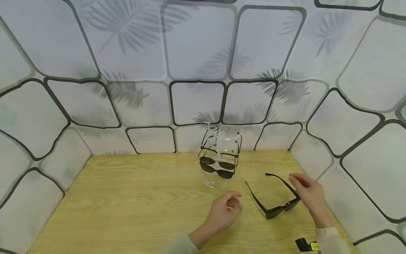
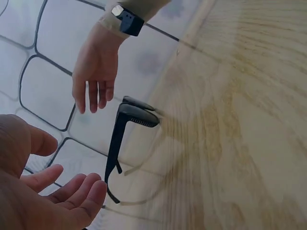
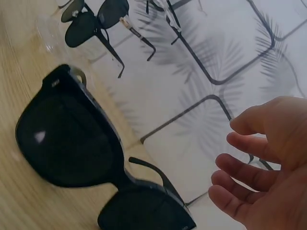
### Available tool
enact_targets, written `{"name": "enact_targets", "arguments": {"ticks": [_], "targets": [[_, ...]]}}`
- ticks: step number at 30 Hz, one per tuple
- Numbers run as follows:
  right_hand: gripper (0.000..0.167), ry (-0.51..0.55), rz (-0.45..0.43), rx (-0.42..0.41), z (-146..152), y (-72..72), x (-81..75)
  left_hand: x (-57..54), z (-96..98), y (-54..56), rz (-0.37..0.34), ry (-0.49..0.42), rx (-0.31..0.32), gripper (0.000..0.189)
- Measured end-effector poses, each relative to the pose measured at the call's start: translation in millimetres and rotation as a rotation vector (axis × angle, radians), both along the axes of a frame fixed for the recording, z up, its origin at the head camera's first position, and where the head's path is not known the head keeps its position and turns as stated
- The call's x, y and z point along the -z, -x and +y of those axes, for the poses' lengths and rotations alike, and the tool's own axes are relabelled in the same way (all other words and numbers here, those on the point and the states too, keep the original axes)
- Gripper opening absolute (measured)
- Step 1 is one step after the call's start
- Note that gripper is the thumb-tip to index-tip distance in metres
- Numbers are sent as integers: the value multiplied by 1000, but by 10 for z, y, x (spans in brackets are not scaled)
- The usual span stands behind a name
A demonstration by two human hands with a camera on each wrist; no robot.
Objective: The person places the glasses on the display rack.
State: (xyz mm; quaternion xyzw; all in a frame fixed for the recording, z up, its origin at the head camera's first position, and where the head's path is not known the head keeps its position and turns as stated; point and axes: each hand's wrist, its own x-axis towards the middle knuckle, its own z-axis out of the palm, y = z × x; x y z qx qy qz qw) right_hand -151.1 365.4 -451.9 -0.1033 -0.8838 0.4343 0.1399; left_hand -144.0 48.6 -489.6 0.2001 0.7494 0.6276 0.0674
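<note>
A pair of black sunglasses (image 1: 274, 212) rests on the table with its temples unfolded and pointing away from me. My left hand (image 1: 223, 211) hovers to their left, fingers loosely curved and holding nothing. At the other side my right hand (image 1: 309, 195) overlaps the right hinge area in the head view. The right wrist view has that hand (image 3: 268, 167) apart from the dark lenses (image 3: 72, 139), its fingers relaxed. From the left wrist, the sunglasses (image 2: 136, 115) appear between both hands, touched by neither.
Behind the sunglasses stands a clear display rack (image 1: 209, 181) bearing several glasses, among them dark sunglasses (image 1: 224, 174) at the bottom. Patterned cloth walls (image 1: 200, 102) enclose the wooden table (image 1: 136, 197) at the back and sides. A small black device (image 2: 127, 21) sits on my right wrist.
</note>
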Motion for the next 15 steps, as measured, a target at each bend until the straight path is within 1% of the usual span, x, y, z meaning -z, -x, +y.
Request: {"name": "enact_targets", "arguments": {"ticks": [3,5,7,10,15], "targets": [[50,-62,-15,43,125,-59,49,57,118,-45,-42,10,22,31],[51,-64,-30,53,198,-84,85,85,184,-71,-71,17,36,34],[53,-39,-50,52,256,-100,124,109,243,-93,-104,18,49,37],[56,9,-98,34,325,-114,186,147,328,-122,-131,2,59,40],[62,72,-190,-16,405,-123,275,189,452,-161,-151,-14,61,44]]}}
